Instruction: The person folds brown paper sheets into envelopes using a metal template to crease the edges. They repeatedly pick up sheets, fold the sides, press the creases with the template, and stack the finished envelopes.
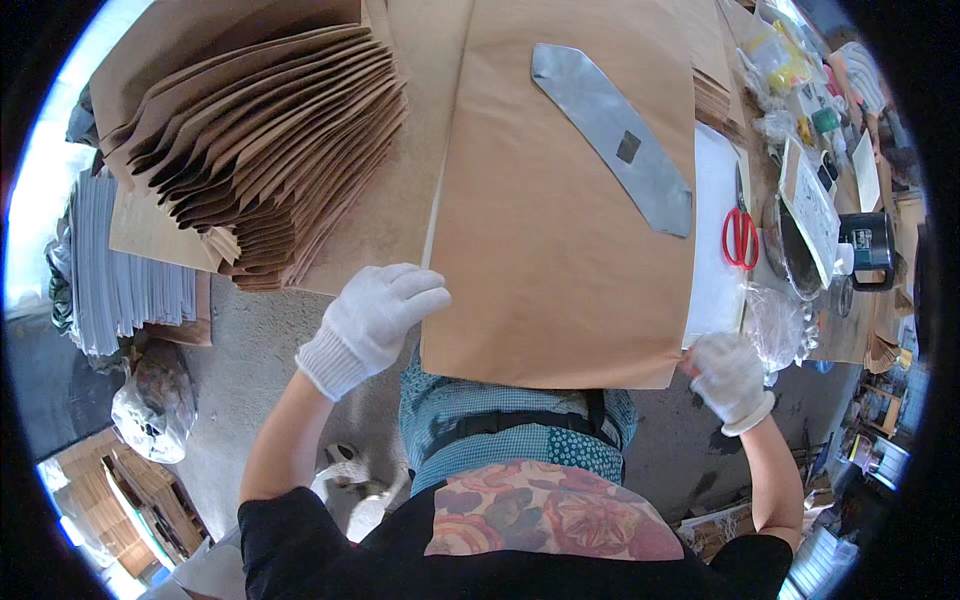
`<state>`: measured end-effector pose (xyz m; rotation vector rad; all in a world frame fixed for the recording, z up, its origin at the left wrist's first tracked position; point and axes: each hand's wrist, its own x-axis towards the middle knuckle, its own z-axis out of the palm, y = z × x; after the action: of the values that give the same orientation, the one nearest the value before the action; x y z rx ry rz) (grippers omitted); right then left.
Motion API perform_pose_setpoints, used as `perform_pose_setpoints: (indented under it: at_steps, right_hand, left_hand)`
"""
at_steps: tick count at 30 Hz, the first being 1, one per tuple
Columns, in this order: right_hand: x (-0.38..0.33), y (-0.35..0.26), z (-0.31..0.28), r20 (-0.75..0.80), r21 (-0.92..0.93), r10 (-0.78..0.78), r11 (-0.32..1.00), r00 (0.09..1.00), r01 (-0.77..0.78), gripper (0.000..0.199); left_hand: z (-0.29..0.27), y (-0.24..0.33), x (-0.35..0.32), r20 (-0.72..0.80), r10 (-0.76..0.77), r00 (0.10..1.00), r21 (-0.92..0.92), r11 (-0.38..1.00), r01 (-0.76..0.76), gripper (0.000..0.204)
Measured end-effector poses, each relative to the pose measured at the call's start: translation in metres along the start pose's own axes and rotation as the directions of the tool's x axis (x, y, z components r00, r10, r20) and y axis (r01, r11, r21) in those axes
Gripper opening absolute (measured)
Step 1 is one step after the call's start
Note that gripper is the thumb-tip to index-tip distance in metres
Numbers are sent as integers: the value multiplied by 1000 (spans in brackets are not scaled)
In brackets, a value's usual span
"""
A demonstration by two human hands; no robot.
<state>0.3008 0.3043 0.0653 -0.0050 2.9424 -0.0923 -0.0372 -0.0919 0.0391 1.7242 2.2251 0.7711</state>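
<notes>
Both gloved hands, left hand (375, 318) and right hand (729, 376), pinch the near corners of a brown paper sheet (560, 220) under a grey metal template (615, 135).

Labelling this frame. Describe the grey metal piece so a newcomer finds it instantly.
Start at the big brown paper sheet both gloved hands hold at its near edge. On its far right part lies a long grey metal strip, set diagonally. Unlike the red scissors beside the sheet, it is flat and dull, with a small dark square mid-length.

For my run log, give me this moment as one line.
left hand: gloved, on brown paper sheet left edge | right hand: gloved, at sheet's right corner | grey metal template on sheet
</notes>
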Motion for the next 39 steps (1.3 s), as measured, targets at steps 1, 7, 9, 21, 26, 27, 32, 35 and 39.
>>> perform_pose_setpoints:
  at_steps: [1,7,9,21,26,27,32,35,39]
  right_hand:
    - [7,6,-2,-169,61,134,990,976,-126,19]
    - [80,20,17,-237,895,869,369,434,-252,21]
    - [100,28,48,-244,895,860,378,448,-238,31]
    - [128,48,99,-316,559,754,639,576,-528,39]
    - [140,42,58,-39,653,833,439,551,-617,46]
    - [131,56,68,-37,661,832,436,554,-611,47]
    - [170,12,43,-423,-99,555,757,716,-646,43]
    - [234,-61,51,-608,263,323,944,725,-200,53]
    - [243,-82,52,-587,434,293,901,755,-12,44]
  left_hand:
    - [13,-13,0,31,0,1000,-33,999,1,32]
    - [51,-13,34,-280,-527,803,-143,849,508,40]
    - [66,-17,49,-336,-588,736,-155,805,573,42]
    - [85,-29,115,-460,-266,847,406,786,467,20]
    - [100,-25,121,-304,-81,949,270,948,167,51]
    - [103,-26,122,-256,-99,962,276,946,171,56]
    - [92,-9,143,-186,-217,958,368,889,272,54]
    - [98,-8,159,-202,-284,937,412,843,345,48]
    - [100,-27,150,-349,-170,922,345,891,295,33]
